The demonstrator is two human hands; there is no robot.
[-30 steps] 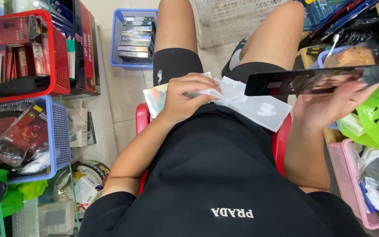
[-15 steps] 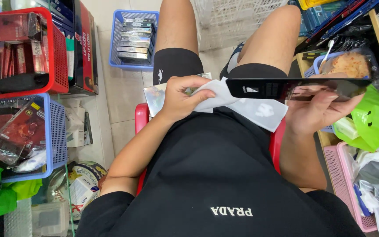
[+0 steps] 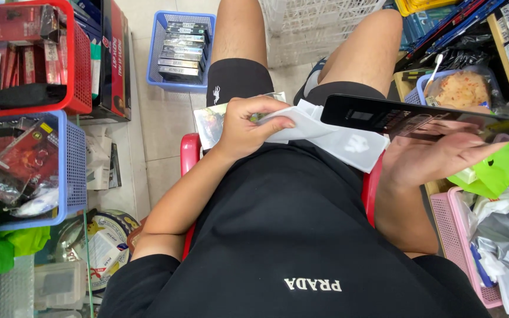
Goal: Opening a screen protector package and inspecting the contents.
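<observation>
Head view. The setting is a crowded shop floor of pale tiles, with stock stacked on both sides of a seated person. At far centre, a blue basket (image 3: 179,50) holds a row of dark flat cases. At left, a red basket (image 3: 27,56) sits above a second blue crate (image 3: 69,171) filled with wrapped red packages. At right, a pink basket (image 3: 463,247) holds plastic bags, and a green object (image 3: 493,171) lies just beside it. A white lattice crate (image 3: 319,26) stands at far right of centre.

The person sits on a red stool (image 3: 189,159), in a black shirt and black shorts.

The left hand (image 3: 248,126) is closed, with fingers and thumb pinching a white cloth (image 3: 337,138) at its left end. The cloth drapes across the lap toward the right. A printed card or sleeve (image 3: 210,121) lies under this hand on the thigh.

The right hand (image 3: 434,156) is open, palm up, with fingers spread. It supports a long flat black panel (image 3: 419,118) from below. The panel lies nearly level, above the right thigh, with its left end just over the cloth.
</observation>
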